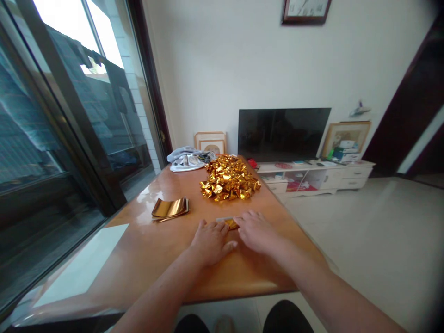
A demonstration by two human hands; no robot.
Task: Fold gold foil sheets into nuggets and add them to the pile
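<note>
Just gold sheet (pixel 230 224) between hands (pixel 233 237).

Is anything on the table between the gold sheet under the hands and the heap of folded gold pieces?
Nothing visible: bare table lies between the gold sheet under both hands and the heap. The foil stack sits off to the left.

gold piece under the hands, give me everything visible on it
The gold piece is a small shiny foil-like sheet, lying flat on the wooden table near its front edge. Only a narrow strip shows, gold with a paler band along its far edge; the rest is hidden. The left hand and right hand both press on it, palms down. Whether it is folded cannot be told.
</note>
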